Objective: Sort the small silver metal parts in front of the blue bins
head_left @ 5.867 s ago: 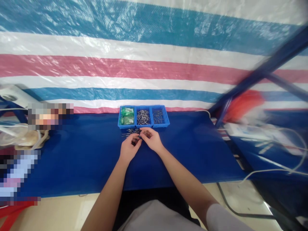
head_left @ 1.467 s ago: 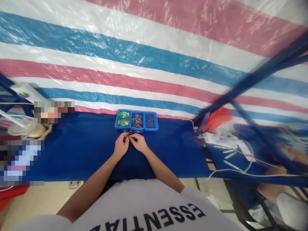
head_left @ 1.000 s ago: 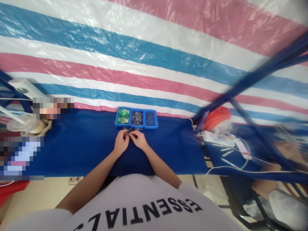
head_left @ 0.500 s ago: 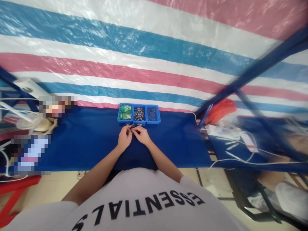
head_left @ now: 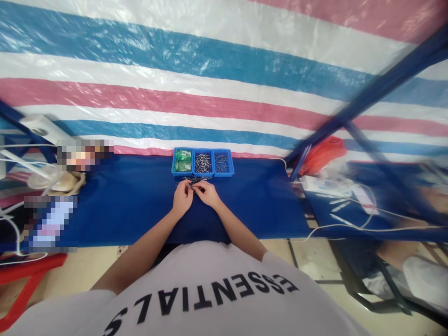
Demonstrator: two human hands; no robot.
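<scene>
My left hand (head_left: 182, 197) and my right hand (head_left: 206, 192) meet above the blue table, their fingers pinched together around something small and dark that I cannot make out. Just beyond the fingertips lies a loose row of thin metal pieces (head_left: 198, 179). Behind these stand three blue bins side by side. The left bin (head_left: 182, 174) contains green packets (head_left: 183, 160), the middle one holds a heap of slim metal pieces (head_left: 203, 163), and the right bin (head_left: 223, 174) has fewer thin grey pieces (head_left: 221, 162). Both forearms rest toward the table's near edge.
A blue table (head_left: 266, 200) spans the front. To the right, a white cable (head_left: 329, 226), white pens (head_left: 340, 205) and a red bag (head_left: 324, 156) lie by a neighbouring seated person. At left are a beige bag (head_left: 70, 182) and a red stool (head_left: 31, 275). A striped sheet hangs behind.
The view has shifted slightly. Both hands stay together at nearly the same spot, with small finger movements.
</scene>
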